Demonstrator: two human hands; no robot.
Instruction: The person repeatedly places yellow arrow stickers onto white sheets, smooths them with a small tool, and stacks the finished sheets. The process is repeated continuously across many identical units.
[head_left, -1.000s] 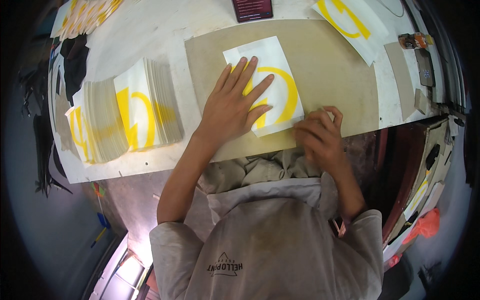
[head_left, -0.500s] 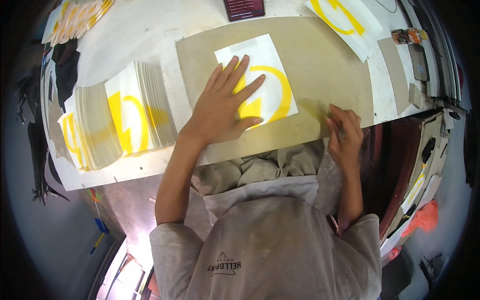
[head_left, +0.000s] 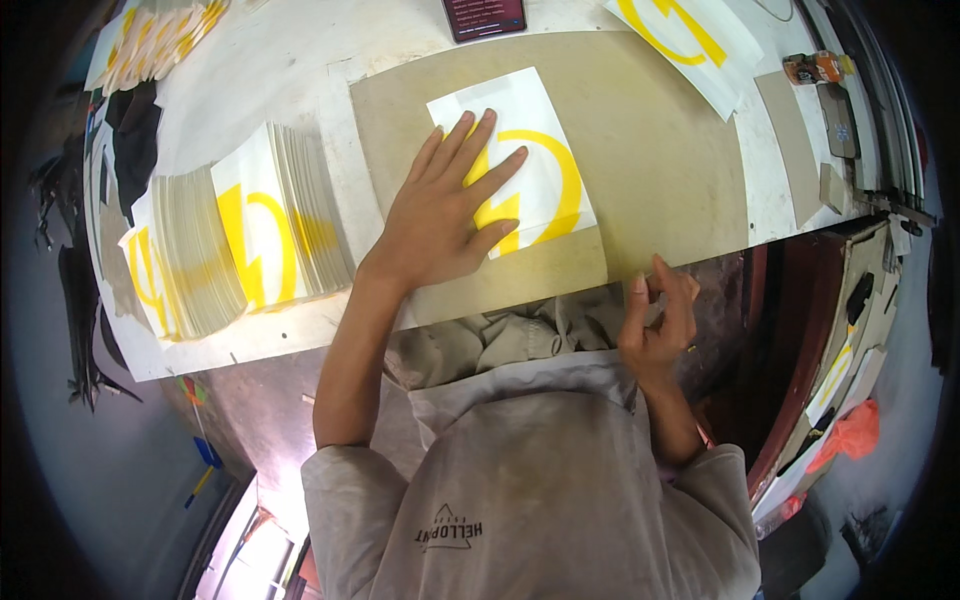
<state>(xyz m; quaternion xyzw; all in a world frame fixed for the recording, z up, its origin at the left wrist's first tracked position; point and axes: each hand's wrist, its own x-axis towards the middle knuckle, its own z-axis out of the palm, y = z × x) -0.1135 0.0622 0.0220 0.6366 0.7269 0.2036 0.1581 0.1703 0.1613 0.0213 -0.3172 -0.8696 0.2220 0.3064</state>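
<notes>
My left hand [head_left: 440,205] lies flat with spread fingers on a white paper piece [head_left: 540,110] printed with a yellow curved shape. The paper rests slightly turned on a tan board [head_left: 660,150], and a faint crease runs along its lower right edge. My right hand [head_left: 665,325] is just past the table's near edge, right of the paper, its fingers curled and its thumb near the forefinger. What it pinches, if anything, is too thin to make out. Left of the board, several similar printed pieces stand packed in a row, forming a stack [head_left: 258,230].
More yellow-and-white pieces [head_left: 160,40] lie at the far left. A phone [head_left: 484,18] is at the far edge and a printed sheet [head_left: 690,55] at the far right. Small items, including an orange-and-dark object [head_left: 815,68], line the right side. Dark cloth [head_left: 130,140] hangs at the left.
My right hand has moved down and left, from over the board's near edge to just off it. A blurred, yellowish see-through shape beside it no longer shows. My left hand stays on the paper.
</notes>
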